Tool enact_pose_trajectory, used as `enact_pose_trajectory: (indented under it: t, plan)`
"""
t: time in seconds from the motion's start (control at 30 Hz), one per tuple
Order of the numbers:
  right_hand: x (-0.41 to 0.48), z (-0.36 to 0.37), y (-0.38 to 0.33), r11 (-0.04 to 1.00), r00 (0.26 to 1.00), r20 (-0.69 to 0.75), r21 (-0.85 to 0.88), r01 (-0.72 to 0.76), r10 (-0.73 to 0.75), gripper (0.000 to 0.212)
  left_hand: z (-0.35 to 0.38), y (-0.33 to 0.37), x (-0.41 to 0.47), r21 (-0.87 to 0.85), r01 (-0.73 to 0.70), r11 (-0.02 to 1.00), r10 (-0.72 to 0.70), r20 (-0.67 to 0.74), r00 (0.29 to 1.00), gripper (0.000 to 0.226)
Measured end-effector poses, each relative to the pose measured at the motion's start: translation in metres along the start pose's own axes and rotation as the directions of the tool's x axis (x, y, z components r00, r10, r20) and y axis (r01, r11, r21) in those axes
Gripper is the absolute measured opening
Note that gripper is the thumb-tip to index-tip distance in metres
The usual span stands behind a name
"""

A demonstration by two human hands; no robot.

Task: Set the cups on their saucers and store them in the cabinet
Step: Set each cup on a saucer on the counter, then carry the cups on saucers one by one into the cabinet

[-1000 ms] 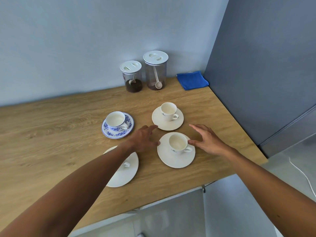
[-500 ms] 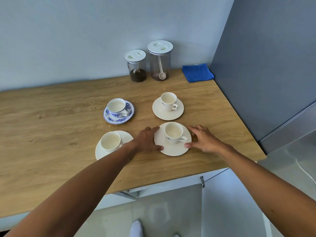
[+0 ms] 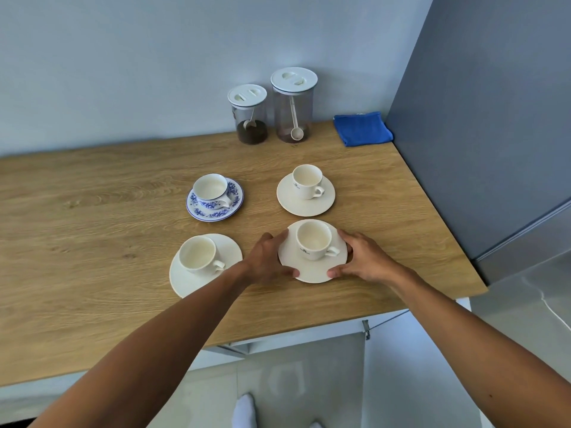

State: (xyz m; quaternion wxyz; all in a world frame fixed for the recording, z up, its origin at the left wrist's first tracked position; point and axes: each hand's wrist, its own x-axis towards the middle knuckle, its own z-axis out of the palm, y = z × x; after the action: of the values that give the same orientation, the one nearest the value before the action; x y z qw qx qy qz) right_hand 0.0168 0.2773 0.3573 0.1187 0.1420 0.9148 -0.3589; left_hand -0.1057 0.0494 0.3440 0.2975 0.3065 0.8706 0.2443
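Note:
Several cups stand on saucers on the wooden counter (image 3: 92,242). The nearest right white saucer (image 3: 312,271) carries a white cup (image 3: 313,244). My left hand (image 3: 267,257) grips this saucer's left rim, and my right hand (image 3: 364,257) grips its right rim, thumbs curled at the front edge. Near left is another white cup (image 3: 197,253) on a white saucer (image 3: 228,248), partly hidden by my left forearm. Farther back sit a cup on a blue-patterned saucer (image 3: 216,211) and a white cup (image 3: 307,181) on a white saucer (image 3: 304,205).
Two lidded clear jars (image 3: 248,117) (image 3: 293,103) with scoops stand against the back wall. A folded blue cloth (image 3: 363,128) lies in the back right corner beside a tall grey panel (image 3: 494,118). The counter's front edge runs just below my wrists.
Both hands have closed in on the near right saucer from its two sides and now hold its rim. The camera has pulled back a little.

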Motion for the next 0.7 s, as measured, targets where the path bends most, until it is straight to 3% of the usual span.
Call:
enact_pose_trajectory:
  t: [0.2, 0.47, 0.7]
  plan:
    - [0.004, -0.003, -0.002, 0.988, 1.000, 0.028, 0.152, -0.013, 0.009, 0.113, -0.008, -0.007, 0.002, -0.080, -0.024, 0.996, 0.022, -0.027, 0.999, 0.109]
    - [0.002, -0.002, 0.000, 0.890, 0.992, 0.115, 0.444, -0.103, 0.057, 0.135, -0.012, -0.012, -0.008, -0.376, -0.011, 0.926, 0.029, 0.043, 0.999, 0.114]
    - [-0.014, -0.005, -0.010, 0.823, 0.990, 0.140, 0.560, -0.090, 0.012, 0.120, -0.009, -0.008, -0.028, -0.533, -0.007, 0.846, 0.039, 0.048, 0.998, 0.115]
